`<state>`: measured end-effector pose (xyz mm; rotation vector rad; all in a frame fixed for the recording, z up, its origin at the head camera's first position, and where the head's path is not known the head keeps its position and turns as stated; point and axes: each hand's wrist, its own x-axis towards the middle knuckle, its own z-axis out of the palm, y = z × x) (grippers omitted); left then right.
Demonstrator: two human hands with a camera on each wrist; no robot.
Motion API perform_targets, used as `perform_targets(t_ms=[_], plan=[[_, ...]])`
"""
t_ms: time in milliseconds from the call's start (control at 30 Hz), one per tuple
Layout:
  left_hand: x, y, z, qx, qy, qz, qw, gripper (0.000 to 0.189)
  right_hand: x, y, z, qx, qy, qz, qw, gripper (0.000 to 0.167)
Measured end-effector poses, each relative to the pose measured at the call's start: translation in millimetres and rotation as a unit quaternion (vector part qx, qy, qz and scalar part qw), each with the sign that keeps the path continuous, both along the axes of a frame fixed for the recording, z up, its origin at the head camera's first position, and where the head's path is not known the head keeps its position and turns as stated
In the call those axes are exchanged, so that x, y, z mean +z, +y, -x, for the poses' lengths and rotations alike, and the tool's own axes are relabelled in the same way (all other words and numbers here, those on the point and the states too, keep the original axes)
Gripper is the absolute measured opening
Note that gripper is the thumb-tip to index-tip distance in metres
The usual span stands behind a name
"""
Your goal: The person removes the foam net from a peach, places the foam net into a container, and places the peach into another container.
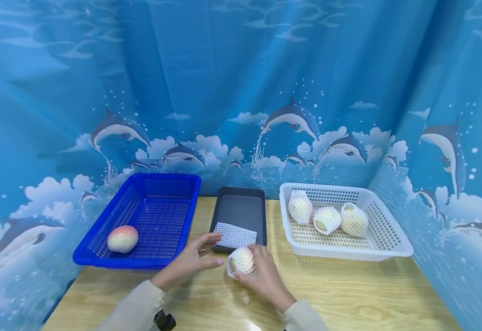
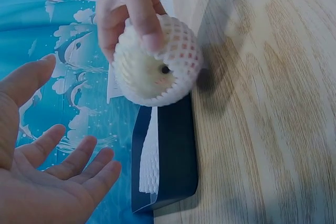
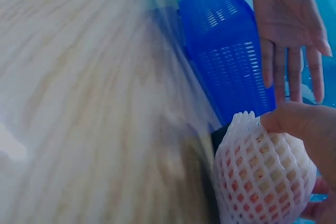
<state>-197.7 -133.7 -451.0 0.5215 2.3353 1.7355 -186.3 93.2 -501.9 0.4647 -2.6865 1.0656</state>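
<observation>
We grip a netted peach (image 1: 242,261) in our right hand (image 1: 263,270), near the dark tray (image 1: 241,208); our left hand (image 1: 192,260), fingers apart, hovers beside the peach.

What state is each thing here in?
Held peach: in foam netting
Right hand: gripping that peach
Left hand: open, empty
Loose foam net: flat
Black tray: holding that net
Bare peach: unwrapped
Blue basket: holding bare peach
White basket: holding three netted peaches

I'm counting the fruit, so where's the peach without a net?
In the head view, the bare peach is on the left, in the near end of the blue basket, to the left of the left hand.
</observation>
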Motion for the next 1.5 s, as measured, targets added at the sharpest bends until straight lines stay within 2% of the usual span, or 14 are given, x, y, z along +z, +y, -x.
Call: perform_targets(t_ms=[233, 400, 633, 800, 967, 1233, 1500], plan=[[-1.6, 0.9, 0.1, -0.010, 0.020, -0.001, 0.9998, 0.069, -9.8, -6, 0.3, -0.028, 0.010, -0.018, 0.9994, 0.076], [-1.7, 0.7, -0.4, -0.008, 0.015, -0.003, 0.9999, 0.067, -11.3, -7, 2.1, -0.035, -0.003, -0.006, 0.9994, 0.081], [-1.1, -0.7, -1.8, -0.001, 0.014, 0.001, 0.9999, 0.070, -10.0, 0, 2.4, 0.002, -0.044, 0.032, 0.9985, 0.083], [-1.2, -1.3, -1.0, -0.005, 0.015, 0.005, 0.9999, 0.073, -5.4, 6, 1.3, 0.038, -0.078, 0.044, 0.9952, 0.088], [-0.7, -0.9, -0.7, 0.001, 0.008, 0.009, 0.9999, 0.073, -2.1, 10, 0.3, 0.049, -0.090, 0.045, 0.9937, 0.089], [-2.0, -0.4, -0.5, -0.003, 0.015, 0.013, 0.9998, 0.070, -3.2, 12, 0.9, 0.029, -0.069, 0.024, 0.9969, 0.087], [-0.6, 0.3, -0.8, -0.004, 0.020, 0.019, 0.9996, 0.068, -4.2, 16, 0.9, 0.029, -0.020, 0.003, 0.9994, 0.079]])
